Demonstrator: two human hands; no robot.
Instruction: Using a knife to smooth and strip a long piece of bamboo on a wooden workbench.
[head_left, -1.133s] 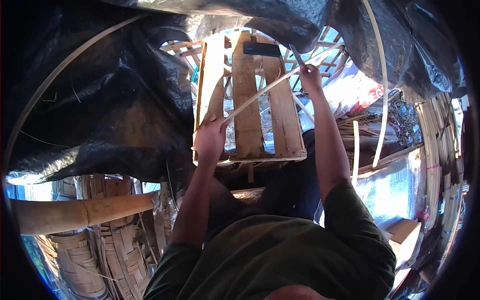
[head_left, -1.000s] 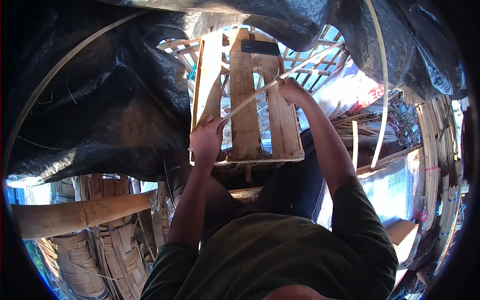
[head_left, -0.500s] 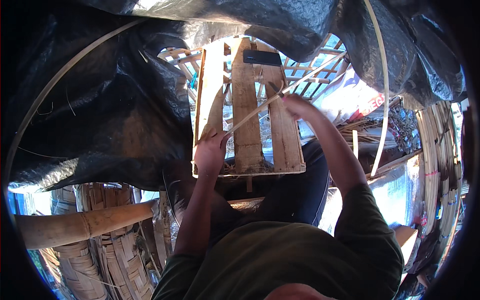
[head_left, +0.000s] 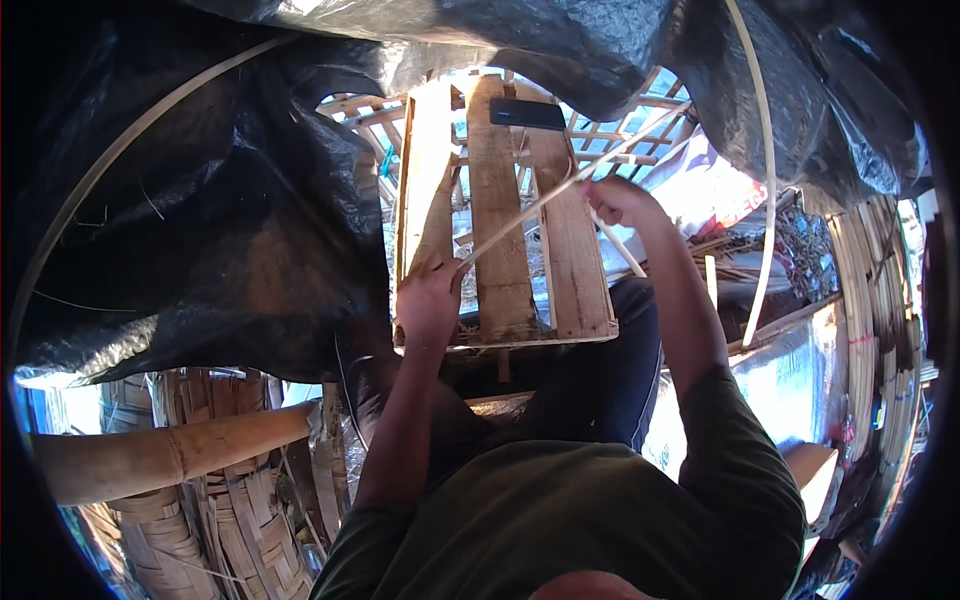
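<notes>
In the head view, a long, pale bamboo strip [head_left: 525,213] lies slantwise above a slatted wooden stand [head_left: 503,285], running from its lower left up toward the far right. The left hand [head_left: 430,303] is closed on the strip's lower end, back of the hand upward, over the left part of the stand. The right hand [head_left: 620,202] is farther up, at the stand's right edge, just beside or touching the strip; its fingers are bent inward, but I cannot tell how fully they close or what they have hold of. Below it a short pale stick [head_left: 622,248] slants down past the stand's edge. A black phone [head_left: 527,113] lies flat at the far end of the stand, across the slats. Beyond is a bamboo lattice [head_left: 640,125], and to the right a white sack [head_left: 690,190] with red on it. Black plastic sheeting [head_left: 220,240] hangs at the left and across the top, with a long curved stick [head_left: 125,140] against it. A thick bamboo pole [head_left: 180,458] lies at the lower left above woven bamboo [head_left: 245,515]. At the far right stands a bundle of bamboo strips [head_left: 868,330], near a cardboard box [head_left: 815,478].
</notes>
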